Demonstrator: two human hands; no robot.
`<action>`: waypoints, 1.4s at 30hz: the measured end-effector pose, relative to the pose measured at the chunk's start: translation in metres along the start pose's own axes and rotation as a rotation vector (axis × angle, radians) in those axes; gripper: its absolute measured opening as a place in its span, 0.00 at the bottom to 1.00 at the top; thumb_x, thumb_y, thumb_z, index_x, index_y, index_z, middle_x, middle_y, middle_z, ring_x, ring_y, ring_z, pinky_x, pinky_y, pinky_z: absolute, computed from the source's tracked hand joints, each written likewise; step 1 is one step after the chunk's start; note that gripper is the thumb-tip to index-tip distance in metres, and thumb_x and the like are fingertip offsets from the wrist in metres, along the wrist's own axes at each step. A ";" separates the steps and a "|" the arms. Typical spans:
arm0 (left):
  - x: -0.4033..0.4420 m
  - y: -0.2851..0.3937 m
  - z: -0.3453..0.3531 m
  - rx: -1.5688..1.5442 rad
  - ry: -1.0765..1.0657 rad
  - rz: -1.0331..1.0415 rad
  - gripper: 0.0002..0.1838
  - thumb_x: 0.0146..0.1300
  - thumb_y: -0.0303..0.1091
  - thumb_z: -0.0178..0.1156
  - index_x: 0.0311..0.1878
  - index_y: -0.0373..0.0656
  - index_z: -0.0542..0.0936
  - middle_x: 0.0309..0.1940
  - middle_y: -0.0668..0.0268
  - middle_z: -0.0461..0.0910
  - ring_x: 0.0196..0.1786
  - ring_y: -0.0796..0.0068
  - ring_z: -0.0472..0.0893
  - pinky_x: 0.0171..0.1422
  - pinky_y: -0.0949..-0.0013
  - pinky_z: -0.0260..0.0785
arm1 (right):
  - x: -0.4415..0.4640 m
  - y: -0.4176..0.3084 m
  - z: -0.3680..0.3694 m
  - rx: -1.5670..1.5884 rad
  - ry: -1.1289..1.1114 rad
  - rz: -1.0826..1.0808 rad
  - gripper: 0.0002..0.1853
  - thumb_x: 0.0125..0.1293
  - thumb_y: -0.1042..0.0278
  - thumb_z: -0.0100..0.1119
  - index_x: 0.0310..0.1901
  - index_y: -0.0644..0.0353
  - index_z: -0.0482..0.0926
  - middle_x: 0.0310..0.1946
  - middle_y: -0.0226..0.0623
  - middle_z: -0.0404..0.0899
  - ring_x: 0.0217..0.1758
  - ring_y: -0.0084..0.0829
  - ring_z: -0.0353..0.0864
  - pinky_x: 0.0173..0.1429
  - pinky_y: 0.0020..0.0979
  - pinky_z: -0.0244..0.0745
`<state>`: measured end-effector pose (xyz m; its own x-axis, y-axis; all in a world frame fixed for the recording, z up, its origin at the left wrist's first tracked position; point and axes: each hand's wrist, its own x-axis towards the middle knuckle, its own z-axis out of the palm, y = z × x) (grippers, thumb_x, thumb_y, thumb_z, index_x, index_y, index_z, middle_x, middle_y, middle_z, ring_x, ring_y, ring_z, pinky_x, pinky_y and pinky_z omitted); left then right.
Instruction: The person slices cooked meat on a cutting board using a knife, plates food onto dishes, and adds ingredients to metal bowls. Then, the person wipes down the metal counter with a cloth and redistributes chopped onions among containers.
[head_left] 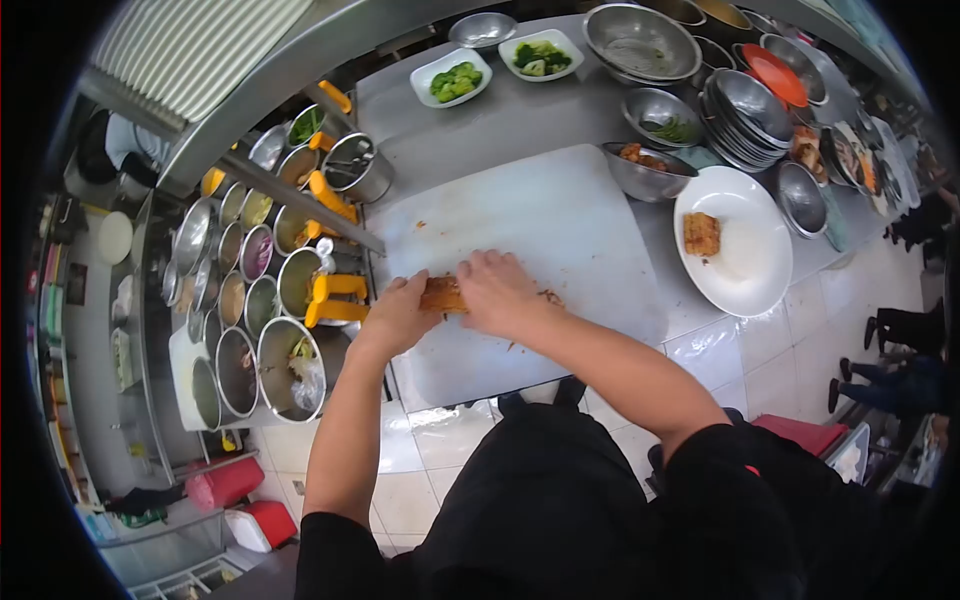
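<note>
A browned slab of cooked food (443, 295) lies on the white cutting board (560, 220), near the board's left side. My left hand (398, 316) grips its left end, the fingers curled against it. From the other side my right hand (500, 292) is closed over the right end, so only the middle of the slab shows. Dark crumbs lie on the board just right of my right hand. Further right, a similar browned piece (701, 234) sits on a white oval plate (750, 265).
Steel containers of ingredients (290, 365) and yellow handles (335, 300) crowd the left side. Two white dishes of broccoli (455, 84) stand at the back. Steel bowls (641, 42) and stacked metal plates (735, 120) fill the back right. A shelf post (300, 200) slants down at left.
</note>
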<state>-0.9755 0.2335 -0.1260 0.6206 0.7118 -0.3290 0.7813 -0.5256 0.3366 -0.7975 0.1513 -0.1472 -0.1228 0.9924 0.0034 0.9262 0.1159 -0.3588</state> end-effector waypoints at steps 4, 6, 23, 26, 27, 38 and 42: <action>0.002 -0.008 0.009 -0.016 0.122 0.089 0.32 0.54 0.34 0.69 0.63 0.36 0.74 0.45 0.48 0.80 0.48 0.50 0.81 0.55 0.58 0.74 | 0.011 -0.004 0.005 0.077 -0.078 0.009 0.21 0.53 0.63 0.71 0.45 0.67 0.81 0.49 0.48 0.77 0.53 0.44 0.80 0.55 0.42 0.76; 0.005 -0.008 0.007 -0.050 0.106 0.099 0.31 0.53 0.34 0.70 0.61 0.36 0.75 0.44 0.48 0.81 0.47 0.50 0.81 0.54 0.58 0.74 | 0.020 0.001 0.014 0.155 -0.118 0.038 0.21 0.52 0.62 0.72 0.45 0.65 0.80 0.50 0.49 0.75 0.54 0.48 0.79 0.57 0.44 0.76; 0.006 0.097 0.015 -0.038 -0.082 0.240 0.44 0.55 0.42 0.72 0.73 0.45 0.62 0.53 0.47 0.75 0.54 0.46 0.79 0.58 0.53 0.73 | -0.104 0.035 -0.045 0.024 0.032 0.234 0.34 0.50 0.58 0.75 0.58 0.63 0.75 0.50 0.48 0.73 0.53 0.51 0.77 0.55 0.43 0.75; 0.013 0.109 -0.018 -0.067 -0.041 0.235 0.46 0.57 0.49 0.70 0.74 0.42 0.61 0.57 0.44 0.75 0.55 0.46 0.80 0.60 0.54 0.73 | -0.109 0.078 -0.067 -0.044 0.230 0.353 0.38 0.52 0.59 0.74 0.64 0.60 0.70 0.56 0.49 0.69 0.55 0.51 0.75 0.57 0.47 0.73; 0.024 0.116 -0.022 -0.117 -0.044 0.268 0.45 0.57 0.49 0.70 0.74 0.41 0.62 0.53 0.47 0.76 0.51 0.51 0.81 0.56 0.56 0.74 | -0.108 0.100 -0.076 -0.104 0.319 0.374 0.38 0.52 0.59 0.74 0.64 0.60 0.70 0.57 0.49 0.69 0.55 0.51 0.75 0.57 0.47 0.73; 0.130 0.203 -0.007 -1.073 -0.330 -0.185 0.32 0.70 0.48 0.58 0.68 0.36 0.65 0.48 0.54 0.79 0.39 0.66 0.84 0.39 0.66 0.78 | -0.090 0.162 -0.075 -0.058 0.494 0.394 0.13 0.54 0.64 0.70 0.42 0.53 0.81 0.52 0.40 0.74 0.56 0.49 0.72 0.61 0.48 0.68; 0.145 0.164 0.022 -0.971 -0.216 -0.082 0.22 0.72 0.33 0.48 0.67 0.39 0.63 0.51 0.52 0.77 0.37 0.63 0.84 0.34 0.64 0.82 | -0.096 0.128 -0.058 -0.025 0.615 0.102 0.16 0.56 0.64 0.70 0.45 0.56 0.80 0.55 0.41 0.73 0.62 0.50 0.67 0.63 0.51 0.65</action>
<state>-0.7555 0.2404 -0.1383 0.6412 0.5784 -0.5042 0.4886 0.1989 0.8495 -0.6467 0.0736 -0.1397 0.1881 0.8396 0.5096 0.9313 0.0124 -0.3641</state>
